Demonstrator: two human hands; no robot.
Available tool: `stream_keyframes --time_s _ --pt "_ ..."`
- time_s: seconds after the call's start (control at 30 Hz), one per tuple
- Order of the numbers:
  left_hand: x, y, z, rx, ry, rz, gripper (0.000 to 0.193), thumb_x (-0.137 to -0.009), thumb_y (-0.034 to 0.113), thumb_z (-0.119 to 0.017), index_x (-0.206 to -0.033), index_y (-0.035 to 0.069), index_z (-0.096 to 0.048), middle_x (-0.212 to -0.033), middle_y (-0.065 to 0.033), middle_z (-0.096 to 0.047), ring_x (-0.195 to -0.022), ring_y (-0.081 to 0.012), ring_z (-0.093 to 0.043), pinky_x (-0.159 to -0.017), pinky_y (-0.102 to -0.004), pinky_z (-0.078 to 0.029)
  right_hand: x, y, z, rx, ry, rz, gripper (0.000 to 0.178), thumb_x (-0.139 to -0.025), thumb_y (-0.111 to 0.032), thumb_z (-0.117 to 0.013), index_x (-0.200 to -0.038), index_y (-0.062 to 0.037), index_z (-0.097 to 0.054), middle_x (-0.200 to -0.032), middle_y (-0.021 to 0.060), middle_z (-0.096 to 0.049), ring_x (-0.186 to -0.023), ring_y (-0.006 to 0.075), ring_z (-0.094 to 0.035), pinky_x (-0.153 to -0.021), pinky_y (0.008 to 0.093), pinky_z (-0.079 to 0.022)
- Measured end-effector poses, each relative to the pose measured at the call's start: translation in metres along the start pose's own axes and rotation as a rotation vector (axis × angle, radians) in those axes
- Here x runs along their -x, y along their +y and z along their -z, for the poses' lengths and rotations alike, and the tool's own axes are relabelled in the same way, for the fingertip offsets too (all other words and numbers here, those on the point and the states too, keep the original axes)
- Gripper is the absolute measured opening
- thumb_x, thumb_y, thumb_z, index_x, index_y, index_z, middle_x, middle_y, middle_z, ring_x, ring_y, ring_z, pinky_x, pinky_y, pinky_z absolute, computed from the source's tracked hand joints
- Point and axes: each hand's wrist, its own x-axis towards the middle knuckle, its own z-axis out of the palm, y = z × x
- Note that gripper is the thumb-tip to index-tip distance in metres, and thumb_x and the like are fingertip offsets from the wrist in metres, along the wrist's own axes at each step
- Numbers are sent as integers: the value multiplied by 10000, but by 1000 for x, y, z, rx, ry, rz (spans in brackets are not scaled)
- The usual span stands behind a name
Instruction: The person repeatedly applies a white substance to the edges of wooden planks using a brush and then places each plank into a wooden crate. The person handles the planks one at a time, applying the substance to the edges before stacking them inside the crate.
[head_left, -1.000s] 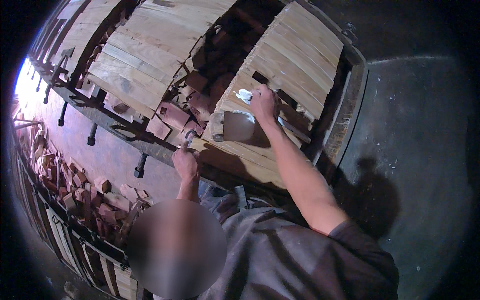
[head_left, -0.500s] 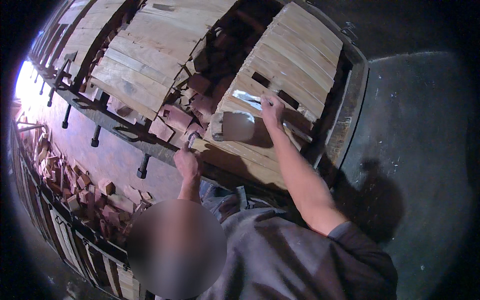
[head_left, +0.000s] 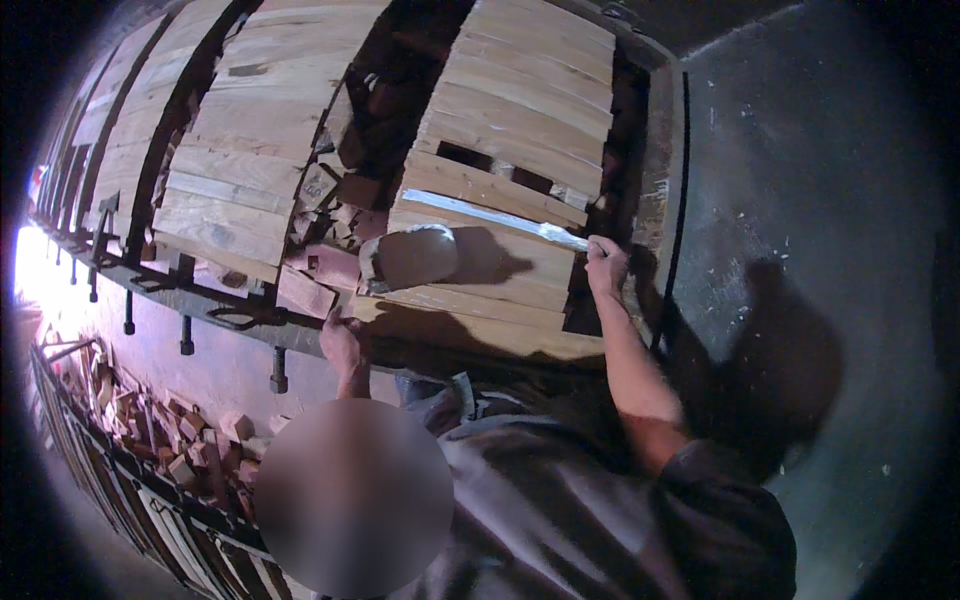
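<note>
My right hand [head_left: 606,268] is closed around a brush [head_left: 562,236] at the right end of a wooden strip. A wet white line of what looks like glue [head_left: 470,209] runs along that strip, up to the brush. Left of the brush, a pale open tub [head_left: 367,270] rests on the boards; its contents are not clear. My left hand [head_left: 345,348] is closed at the near left corner of the boards, beside the dark metal rail. Whatever its fingers grip is hidden.
Rows of joined wooden boards [head_left: 245,130] lie across a metal frame [head_left: 225,312] with bolts hanging from its side. Wood offcuts [head_left: 345,190] fill the gap between two rows. More offcuts [head_left: 190,430] lie in a rack at lower left. Grey floor [head_left: 780,200] stretches to the right.
My right hand has drawn the brush rightward, and the white line now reaches along the strip. My left hand has shifted slightly left and down. The whole view has turned a little.
</note>
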Motion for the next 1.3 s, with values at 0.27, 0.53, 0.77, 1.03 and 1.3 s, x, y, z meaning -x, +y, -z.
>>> stream_keyframes --time_s 0.27,0.53,0.77,1.03,1.3 --pt "5 27 5 390 7 330 479 -770 -23 -473 -1238 -36 -573 -855 -103 -624 -702 -154 -567 -638 -276 -464 -2 13 66 234 110 -113 173 -845 -94 -607 -973 -33 -705 -930 151 -703 -878 287 -670 -782 356 -510" --pt "3 24 9 266 -72 288 492 -732 24 -536 -1217 -51 -575 -865 -149 -672 -770 -245 -635 -709 -341 -496 8 -15 59 140 101 -91 162 -897 -102 -581 -980 -1 -676 -902 142 -678 -867 258 -631 -784 365 -485" --pt "3 35 11 204 -89 283 502 -714 0 -546 -1213 -15 -591 -866 -188 -683 -775 -299 -655 -726 -371 -486 17 -60 -35 1 110 136 100 -835 -67 -620 -900 -21 -680 -824 99 -684 -779 156 -638 -728 272 -478" --pt "-4 -4 -10 153 -24 192 465 -709 45 -562 -1167 0 -626 -850 -196 -684 -806 -327 -659 -729 -390 -495 40 -163 -147 -227 -9 84 145 -845 -134 -630 -937 -35 -683 -892 145 -685 -839 257 -651 -772 335 -492" --pt "-7 -14 -8 141 -35 215 462 -710 102 -571 -1156 0 -633 -871 -192 -686 -805 -333 -666 -765 -390 -503 43 -213 -178 -278 -187 4 182 -857 -182 -651 -939 -25 -692 -870 156 -694 -827 259 -667 -767 340 -500"
